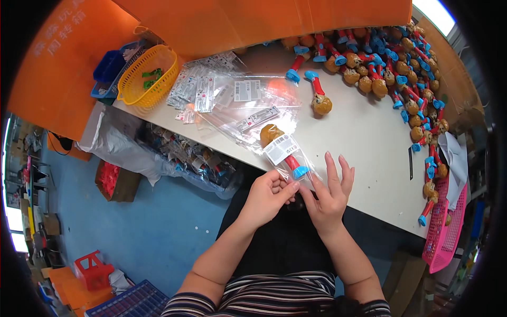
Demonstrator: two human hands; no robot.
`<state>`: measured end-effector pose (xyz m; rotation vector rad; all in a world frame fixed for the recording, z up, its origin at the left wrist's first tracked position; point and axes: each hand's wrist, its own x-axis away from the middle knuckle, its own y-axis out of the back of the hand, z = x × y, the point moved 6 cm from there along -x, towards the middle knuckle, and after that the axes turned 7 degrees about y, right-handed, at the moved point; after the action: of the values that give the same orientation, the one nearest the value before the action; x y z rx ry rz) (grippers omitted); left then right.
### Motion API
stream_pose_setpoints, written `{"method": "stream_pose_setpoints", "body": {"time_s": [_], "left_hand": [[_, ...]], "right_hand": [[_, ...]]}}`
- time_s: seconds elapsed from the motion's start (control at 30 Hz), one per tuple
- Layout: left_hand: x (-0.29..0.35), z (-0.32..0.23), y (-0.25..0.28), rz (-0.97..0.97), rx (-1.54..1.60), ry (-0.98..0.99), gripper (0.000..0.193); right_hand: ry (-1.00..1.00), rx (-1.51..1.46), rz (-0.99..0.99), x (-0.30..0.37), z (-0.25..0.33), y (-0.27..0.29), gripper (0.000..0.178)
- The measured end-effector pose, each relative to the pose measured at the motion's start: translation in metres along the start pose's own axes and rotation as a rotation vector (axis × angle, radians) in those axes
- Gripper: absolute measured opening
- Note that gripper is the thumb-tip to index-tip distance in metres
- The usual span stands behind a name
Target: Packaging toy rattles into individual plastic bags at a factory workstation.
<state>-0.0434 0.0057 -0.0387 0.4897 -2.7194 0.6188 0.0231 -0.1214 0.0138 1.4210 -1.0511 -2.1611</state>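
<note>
A clear plastic bag (308, 161) with a white label lies at the table's front edge. Inside it is a toy figure (271, 133) with a brown head, red body and blue base; the label covers part of its middle. My left hand (268, 196) is closed, pinching the bag's near end between thumb and curled fingers. At the same end my right hand (329, 199) holds the bag's edge with thumb and forefinger, its other fingers raised and spread. Beyond the bag, a loose toy figure (321, 104) lies on the white table (364, 142).
Flat clear bags (222, 113) and printed slips (193, 79) lie at the left. A heap of toy figures (380, 68) runs along the back and right. A yellow basket (145, 100) stands back left, a pink basket (446, 232) at the right edge. Bagged toys fill a sack (182, 158) below.
</note>
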Motion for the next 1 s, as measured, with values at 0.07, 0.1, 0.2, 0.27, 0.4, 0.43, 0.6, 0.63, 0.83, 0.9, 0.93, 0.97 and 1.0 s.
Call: {"method": "stream_pose_setpoints", "body": {"time_s": [0.07, 0.1, 0.2, 0.27, 0.4, 0.43, 0.6, 0.63, 0.83, 0.9, 0.93, 0.97, 1.0], "left_hand": [[-0.001, -0.001, -0.001, 0.035, -0.020, 0.012, 0.015], [-0.002, -0.002, -0.003, 0.053, -0.022, 0.021, 0.015], [-0.004, -0.001, -0.004, 0.080, -0.070, 0.024, 0.014], [-0.005, 0.001, 0.000, 0.078, -0.116, 0.020, 0.013], [-0.007, -0.001, 0.004, 0.128, -0.121, 0.024, 0.016], [-0.006, -0.002, 0.006, 0.127, -0.139, 0.017, 0.016], [0.001, -0.012, 0.030, -0.052, -0.069, -0.019, 0.032], [0.005, -0.019, 0.041, -0.224, -0.026, -0.102, 0.040], [-0.009, -0.036, 0.046, -0.407, -0.025, -0.134, 0.053], [-0.015, -0.035, 0.051, -0.445, -0.097, -0.156, 0.054], [-0.017, -0.036, 0.050, -0.471, -0.028, -0.178, 0.043], [-0.019, -0.037, 0.050, -0.472, -0.024, -0.177, 0.043], [-0.022, -0.035, 0.049, -0.421, 0.014, -0.165, 0.037]], "right_hand": [[-0.015, -0.033, -0.014, 0.001, -0.002, -0.003, 0.022], [-0.031, -0.065, -0.027, 0.001, -0.004, -0.005, 0.020], [-0.092, -0.214, -0.037, 0.003, -0.009, -0.015, 0.014], [-0.114, -0.229, -0.013, 0.002, -0.004, -0.016, 0.011], [-0.140, -0.274, -0.008, 0.002, -0.005, -0.018, 0.010], [-0.141, -0.274, -0.009, 0.002, -0.004, -0.019, 0.010], [-0.180, -0.241, 0.039, 0.003, 0.000, -0.022, 0.010], [-0.180, -0.245, 0.040, 0.003, 0.002, -0.023, 0.010], [-0.150, -0.164, 0.099, 0.003, 0.007, -0.020, 0.011], [-0.081, -0.244, 0.147, 0.008, 0.007, -0.023, 0.018], [-0.079, -0.243, 0.151, 0.008, 0.006, -0.023, 0.018], [-0.078, -0.195, 0.106, 0.006, 0.005, -0.018, 0.021], [-0.076, -0.147, 0.059, 0.004, 0.004, -0.014, 0.025]]}}
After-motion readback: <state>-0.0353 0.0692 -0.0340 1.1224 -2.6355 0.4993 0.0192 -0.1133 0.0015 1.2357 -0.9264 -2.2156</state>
